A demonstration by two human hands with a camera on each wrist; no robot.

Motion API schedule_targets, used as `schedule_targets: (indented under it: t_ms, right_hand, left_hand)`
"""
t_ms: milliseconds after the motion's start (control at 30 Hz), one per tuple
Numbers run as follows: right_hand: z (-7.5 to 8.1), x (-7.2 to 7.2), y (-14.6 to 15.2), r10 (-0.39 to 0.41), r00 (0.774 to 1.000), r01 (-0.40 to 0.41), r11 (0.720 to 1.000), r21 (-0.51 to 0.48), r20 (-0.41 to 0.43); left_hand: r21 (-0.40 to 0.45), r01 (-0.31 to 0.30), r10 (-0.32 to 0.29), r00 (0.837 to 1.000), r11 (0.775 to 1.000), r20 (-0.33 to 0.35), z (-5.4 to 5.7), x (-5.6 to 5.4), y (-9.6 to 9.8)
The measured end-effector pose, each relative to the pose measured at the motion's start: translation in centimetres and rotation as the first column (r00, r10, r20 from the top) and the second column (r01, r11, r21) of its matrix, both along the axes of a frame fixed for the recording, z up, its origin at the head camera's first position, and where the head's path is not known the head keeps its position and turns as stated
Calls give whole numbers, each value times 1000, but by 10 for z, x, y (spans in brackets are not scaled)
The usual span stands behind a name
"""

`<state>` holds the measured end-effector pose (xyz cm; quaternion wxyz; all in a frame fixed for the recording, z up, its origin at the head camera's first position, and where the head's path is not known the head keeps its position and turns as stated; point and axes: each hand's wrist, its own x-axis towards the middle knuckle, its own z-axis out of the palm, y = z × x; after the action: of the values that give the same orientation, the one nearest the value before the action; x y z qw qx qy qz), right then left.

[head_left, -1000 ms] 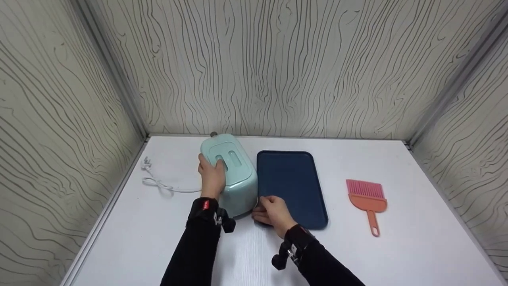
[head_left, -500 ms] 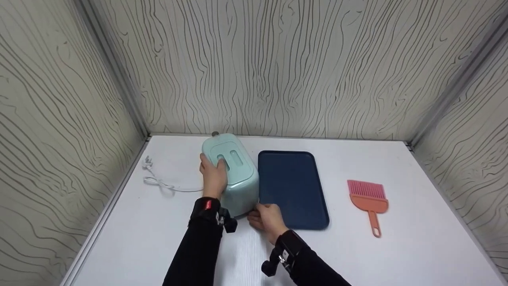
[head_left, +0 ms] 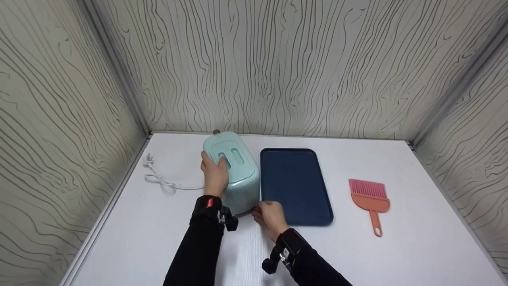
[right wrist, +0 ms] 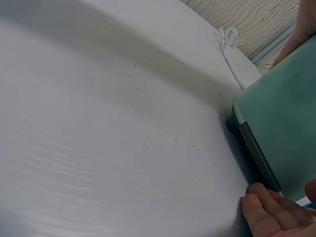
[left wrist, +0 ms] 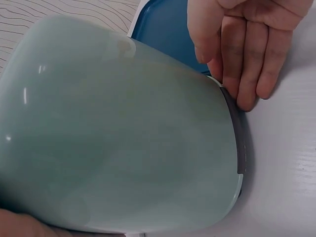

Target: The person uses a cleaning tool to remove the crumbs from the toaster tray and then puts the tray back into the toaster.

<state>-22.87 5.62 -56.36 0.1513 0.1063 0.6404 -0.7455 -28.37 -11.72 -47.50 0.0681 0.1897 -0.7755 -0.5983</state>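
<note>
A mint-green toaster [head_left: 242, 194] stands on the white table, with two slots in its lid. My left hand [head_left: 215, 176] grips its left side, the thumb on the lid by one slot and the fingers partly hidden. At the toaster's near right bottom corner is my right hand [head_left: 271, 216], its fingers fairly straight. In the left wrist view those fingertips [left wrist: 245, 101] lie against one end of a dark strip [left wrist: 236, 131] along the toaster's bottom edge. The right wrist view also shows the dark strip [right wrist: 259, 157] beside the right fingers.
Close along the toaster's right side lies a dark blue tray [head_left: 295, 186]. An orange brush [head_left: 371, 202] with pink bristles lies farther right. The white cord [head_left: 168, 184] and plug stretch left. Small specks [right wrist: 176, 139] dot the table; patterned walls enclose its back and sides.
My right hand has shifted slightly left and down, from over the tray's near left corner to the toaster's bottom corner. The left hand keeps its hold on the toaster.
</note>
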Motion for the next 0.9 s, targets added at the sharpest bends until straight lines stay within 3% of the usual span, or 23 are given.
schedule_targets:
  t_ms: [233,667,900]
  right_hand:
    - [0,1,1,10,1000,-10,1000,3,-1]
    - [-11,7,-7,20,997,-11,991,-137,71]
    - [-14,5,-4,108,993,-96,970,-223,42]
  left_hand:
    - [4,3,-3,1000,1000,7,0,-1,0]
    - [-33,-2,2,1000,999,-12,-2,0,1]
    - [-27,8,-8,1000,1000,-4,-1,-1,-1]
